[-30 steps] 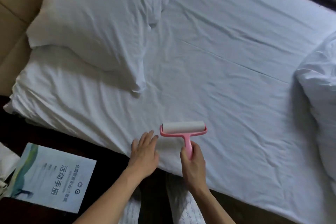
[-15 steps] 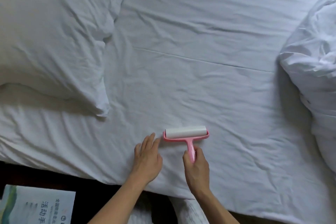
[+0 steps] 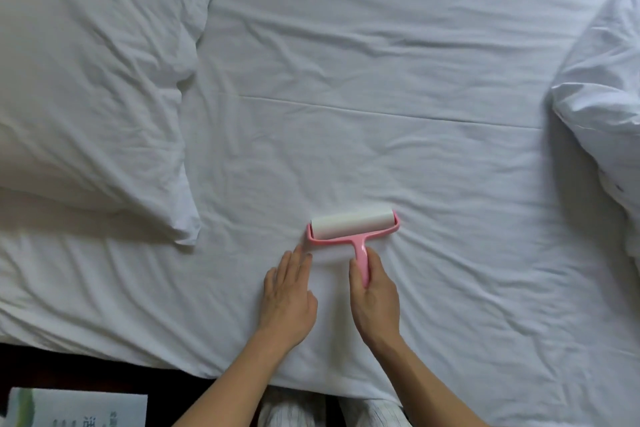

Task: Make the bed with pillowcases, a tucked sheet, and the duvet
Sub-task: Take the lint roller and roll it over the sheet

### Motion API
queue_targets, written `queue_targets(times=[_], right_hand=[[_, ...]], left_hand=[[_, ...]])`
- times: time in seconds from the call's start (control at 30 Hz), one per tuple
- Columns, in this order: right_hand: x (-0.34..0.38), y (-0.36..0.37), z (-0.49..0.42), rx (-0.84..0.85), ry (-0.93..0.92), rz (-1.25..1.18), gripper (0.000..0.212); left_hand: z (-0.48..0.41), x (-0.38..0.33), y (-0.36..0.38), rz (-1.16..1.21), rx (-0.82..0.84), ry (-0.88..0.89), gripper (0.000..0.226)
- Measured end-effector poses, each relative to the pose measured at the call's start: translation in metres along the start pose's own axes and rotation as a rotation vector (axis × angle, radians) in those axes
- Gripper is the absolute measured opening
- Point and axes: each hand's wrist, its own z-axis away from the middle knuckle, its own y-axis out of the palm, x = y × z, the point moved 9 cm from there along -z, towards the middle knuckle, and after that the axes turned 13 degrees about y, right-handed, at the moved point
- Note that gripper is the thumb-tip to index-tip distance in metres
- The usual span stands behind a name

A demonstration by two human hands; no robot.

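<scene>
Along the near bed edge: the right hand had its fingers curled round the handle of the pink plastic lint roller, its white paper drum resting on the wrinkled white cotton sheet.
Left hand: flat, fingers straight and released, pressing the sheet just beside the roller's frame, holding nothing.
Done so far: the sheet was spread over the mattress; the plump white cased pillow lay at the left end, one corner lapping onto the open sheet.
Left to do: plenty, by my read. Creases ran everywhere, the bunched white duvet sat heaped at the right end, not yet spread, and whether the near hem was tucked I couldn't tell.
Stage: looked like cleaning and smoothing ahead of the duvet.
Open room: wide bare sheet ahead of the drum and to both sides; pillow and duvet well apart from it.
Edges: the mattress lip ran under the forearms; a printed paper booklet lay on the dark floor below, to the left.
</scene>
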Motion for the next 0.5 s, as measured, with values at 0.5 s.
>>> queue_targets(times=[0.5], right_hand=[[0.091, 0.008, -0.071, -0.085, -0.056, 0.043, 0.034]], left_hand=[[-0.07, 0.029, -0.056, -0.05, -0.034, 0.043, 0.07]])
